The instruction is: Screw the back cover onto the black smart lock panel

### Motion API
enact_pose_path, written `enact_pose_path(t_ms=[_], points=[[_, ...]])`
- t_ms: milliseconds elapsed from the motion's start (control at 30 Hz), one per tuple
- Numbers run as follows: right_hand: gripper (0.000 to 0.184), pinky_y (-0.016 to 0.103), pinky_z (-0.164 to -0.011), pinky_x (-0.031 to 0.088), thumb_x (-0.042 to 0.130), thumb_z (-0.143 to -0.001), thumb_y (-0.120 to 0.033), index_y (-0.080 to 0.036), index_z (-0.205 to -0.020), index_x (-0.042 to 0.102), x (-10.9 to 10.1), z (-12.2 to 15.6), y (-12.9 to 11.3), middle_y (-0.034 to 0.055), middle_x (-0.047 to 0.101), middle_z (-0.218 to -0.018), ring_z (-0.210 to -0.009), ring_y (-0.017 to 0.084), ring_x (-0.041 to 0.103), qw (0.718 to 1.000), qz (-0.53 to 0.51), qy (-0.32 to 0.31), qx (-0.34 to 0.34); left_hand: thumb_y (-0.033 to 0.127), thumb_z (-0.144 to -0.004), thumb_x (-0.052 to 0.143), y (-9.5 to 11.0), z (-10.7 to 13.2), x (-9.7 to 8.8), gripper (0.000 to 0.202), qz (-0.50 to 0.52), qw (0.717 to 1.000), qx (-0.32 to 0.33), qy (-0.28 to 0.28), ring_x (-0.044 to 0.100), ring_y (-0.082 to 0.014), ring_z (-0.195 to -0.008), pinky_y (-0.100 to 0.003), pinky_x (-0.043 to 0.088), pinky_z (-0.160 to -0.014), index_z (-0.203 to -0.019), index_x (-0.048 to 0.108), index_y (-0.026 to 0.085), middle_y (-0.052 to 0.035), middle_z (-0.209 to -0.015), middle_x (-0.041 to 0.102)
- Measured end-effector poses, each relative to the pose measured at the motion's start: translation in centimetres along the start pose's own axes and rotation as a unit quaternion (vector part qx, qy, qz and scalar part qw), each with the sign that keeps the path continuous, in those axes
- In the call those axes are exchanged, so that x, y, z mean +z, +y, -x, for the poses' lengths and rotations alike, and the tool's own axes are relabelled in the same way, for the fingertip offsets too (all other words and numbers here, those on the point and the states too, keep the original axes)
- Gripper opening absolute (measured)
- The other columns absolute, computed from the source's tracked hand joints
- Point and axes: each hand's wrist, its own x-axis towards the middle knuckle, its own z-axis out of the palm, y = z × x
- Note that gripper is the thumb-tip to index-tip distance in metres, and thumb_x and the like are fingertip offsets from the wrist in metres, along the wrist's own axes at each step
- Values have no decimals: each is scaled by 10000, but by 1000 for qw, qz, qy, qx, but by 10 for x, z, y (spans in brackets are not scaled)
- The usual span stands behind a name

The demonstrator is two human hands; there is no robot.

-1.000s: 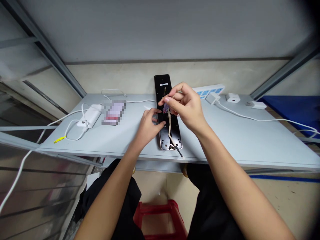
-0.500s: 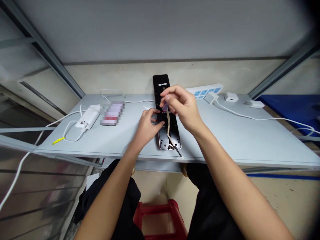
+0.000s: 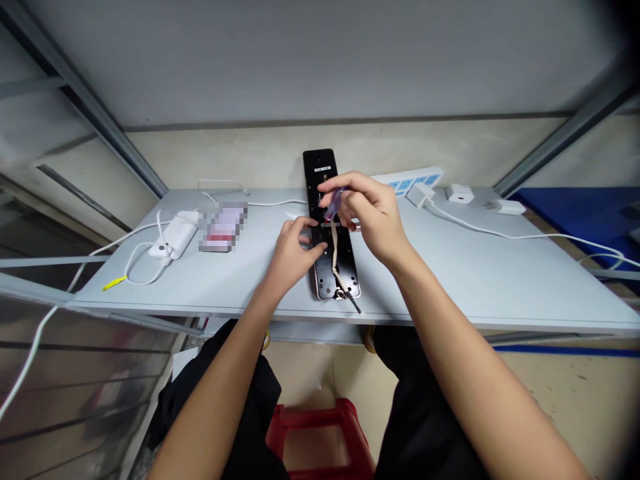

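Note:
A long black door lock panel [image 3: 323, 263] lies on the table with its screw-studded back up and its near end by the front edge. A pale wrapped cable [image 3: 335, 252] runs down it, ending in a dark lead and a small white plug past the near end. My left hand [image 3: 296, 250] grips the panel's left side, thumb and fingertips resting on its back. Over the panel's middle, my right hand [image 3: 370, 210] is closed around a screwdriver [image 3: 334, 205] with a see-through purple handle. The handle is tilted, and I cannot make out the screwdriver's tip.
Left on the table [image 3: 450, 280] lie a blurred-out phone [image 3: 225, 227] and a white power bank [image 3: 175, 235] with a looped cable. Behind my right hand is a power strip [image 3: 417, 181], with white chargers [image 3: 460, 193] to its right. A red stool [image 3: 320, 417] stands below.
My right hand has shifted slightly, and the screwdriver handle now leans more to the right and shows more clearly. My left hand stays on the panel.

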Motion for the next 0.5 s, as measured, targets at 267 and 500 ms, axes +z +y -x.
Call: enact_pose_path(t_ms=[267, 500], points=[[329, 265, -610, 524, 858, -972, -443, -255, -998, 590, 3, 0, -3, 38, 820, -989, -653, 98, 604, 999, -43, -3, 10, 100, -853, 853, -4, -1, 1, 410, -2, 1000, 5, 3, 727, -171, -919, -398, 648, -936, -1198, 685, 246, -69, -1327, 649], [227, 273, -459, 424, 719, -1042, -452, -228, -1041, 758, -2, -1, -1, 51, 827, -1059, -527, 77, 504, 1000, -23, 4, 11, 124, -868, 852, 1, 1, -2, 382, -14, 1000, -1, -6, 723, -161, -910, -386, 642, -937, -1188, 684, 247, -68, -1326, 645]])
